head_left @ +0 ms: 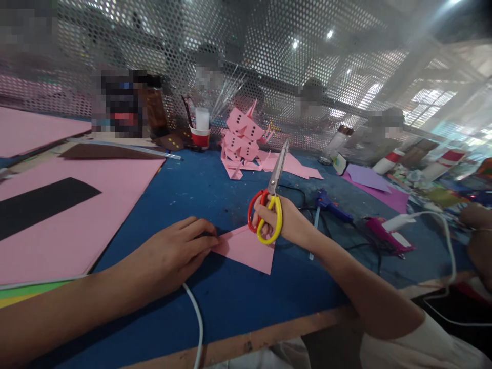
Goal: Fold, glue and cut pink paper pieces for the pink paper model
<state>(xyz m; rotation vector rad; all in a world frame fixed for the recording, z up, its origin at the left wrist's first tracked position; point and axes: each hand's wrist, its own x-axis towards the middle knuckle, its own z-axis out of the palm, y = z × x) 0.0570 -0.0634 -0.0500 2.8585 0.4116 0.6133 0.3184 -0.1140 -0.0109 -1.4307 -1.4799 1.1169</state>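
A pair of scissors point(275, 189) with one red and one yellow handle is in my right hand point(286, 223), its blades pointing up and away from me. Below that hand lies a piece of pink paper point(246, 251) on the blue table. My left hand point(188, 243) rests on the table, with its thumb and fingers closed on the left corner of this paper. The scissor blades are clear of the paper, and I cannot tell if my right fingers touch its upper edge. Beyond the blades stands a cluster of cut pink paper shapes point(242, 138) with dark square marks.
Large pink sheets point(130, 189) with a black strip point(49, 200) lie left. A blue glue gun point(334, 206), a magenta device point(390, 237) and cords are at right, near purple paper point(369, 178). A red-and-white cup point(200, 137) stands behind. Another person's arm point(478, 236) shows far right.
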